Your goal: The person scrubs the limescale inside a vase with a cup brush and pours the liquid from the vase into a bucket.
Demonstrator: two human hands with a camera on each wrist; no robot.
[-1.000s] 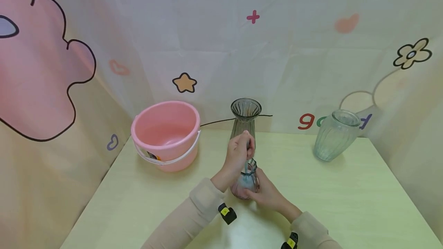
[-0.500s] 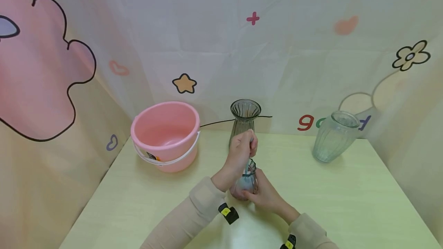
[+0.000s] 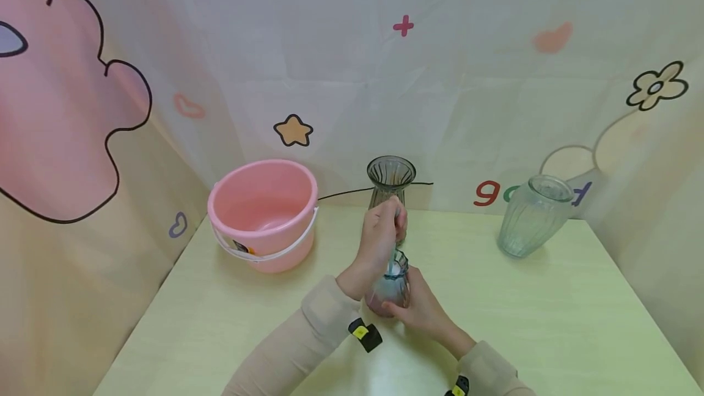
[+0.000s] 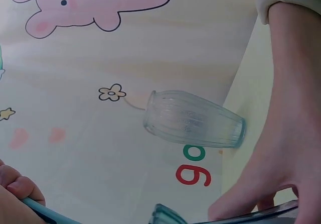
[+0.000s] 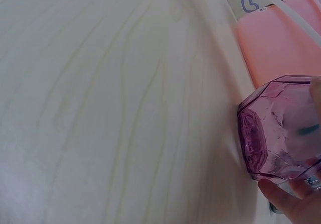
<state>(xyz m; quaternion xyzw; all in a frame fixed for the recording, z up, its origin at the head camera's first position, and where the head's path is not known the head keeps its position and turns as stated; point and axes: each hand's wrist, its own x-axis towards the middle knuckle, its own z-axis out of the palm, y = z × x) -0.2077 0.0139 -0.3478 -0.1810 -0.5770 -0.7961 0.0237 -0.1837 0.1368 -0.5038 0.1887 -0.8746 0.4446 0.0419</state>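
Note:
My left hand (image 3: 381, 237) grips the teal handle (image 4: 50, 213) of a bottle brush above a small glass vase (image 3: 387, 292). The brush handle runs down through the vase's narrow mouth, and a pale, blurred head shows through the glass. Around the lower right side of the vase, my right hand (image 3: 426, 307) holds it with thumb in front and fingers behind. In the right wrist view the vase's faceted lower part (image 5: 271, 133) looks purple-pink, tilted, with fingertips (image 5: 278, 196) against it. Part of the vase's left side is hidden behind the left wrist.
Behind the hands stands a tall grey glass vase (image 3: 390, 175), partly covered by the left hand. A pink bucket (image 3: 275, 234) with a white handle is at the left. To the right stands a pale green glass vase (image 3: 530, 219). A printed curtain backs the table (image 3: 550, 310).
My left hand has risen slightly with the brush handle, showing more of it above the vase's mouth. The right hand keeps its hold on the vase almost in place.

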